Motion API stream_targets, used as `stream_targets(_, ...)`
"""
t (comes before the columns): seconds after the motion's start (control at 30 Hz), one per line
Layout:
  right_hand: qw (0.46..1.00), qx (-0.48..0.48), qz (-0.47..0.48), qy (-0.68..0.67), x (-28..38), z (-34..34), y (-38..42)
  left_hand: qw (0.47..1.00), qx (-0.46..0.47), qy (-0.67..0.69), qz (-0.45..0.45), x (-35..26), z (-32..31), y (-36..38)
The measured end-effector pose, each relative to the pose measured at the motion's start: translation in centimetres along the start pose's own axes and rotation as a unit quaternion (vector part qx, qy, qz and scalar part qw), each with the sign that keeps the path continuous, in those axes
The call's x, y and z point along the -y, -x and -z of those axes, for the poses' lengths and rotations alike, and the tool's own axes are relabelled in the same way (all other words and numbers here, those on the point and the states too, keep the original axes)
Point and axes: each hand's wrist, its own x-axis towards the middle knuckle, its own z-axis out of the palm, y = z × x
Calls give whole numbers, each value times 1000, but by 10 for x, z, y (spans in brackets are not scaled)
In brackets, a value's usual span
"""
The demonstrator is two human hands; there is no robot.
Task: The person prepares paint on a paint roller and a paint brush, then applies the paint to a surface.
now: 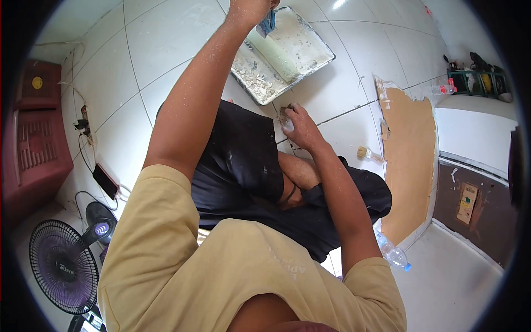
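Observation:
My left hand [249,10] is partly cut off by the top edge, over the near left side of a shallow tray [316,65]. Its fingers are closed on a crumpled blue cloth [266,25]. White crusted residue and loose flakes lie in the tray, along with a long pale greenish-white strip. My right hand [301,130] is low by the tiled floor, just in front of the tray's near corner. Its fingers curl around a small brownish, dusty thing [284,118] whose kind I cannot make out. White specks dot my left forearm.
A torn cardboard sheet [412,149] lies to the right, with a paintbrush [364,152] at its edge. A plastic bottle [394,253] is near my right elbow. On the left are a fan [63,265], a phone [105,181] with cable, and a red plastic chair [36,138].

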Motion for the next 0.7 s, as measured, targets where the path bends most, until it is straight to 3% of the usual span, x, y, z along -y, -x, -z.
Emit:
stream_targets(0.4, 997, -75, 34, -5, 14, -7, -10, 1000, 0, -30, -4, -2, -1, 2)
stream_targets(0.7, 999, -35, 13, -4, 11, -5, -10, 999, 0, -48, 15, -6, -3, 1)
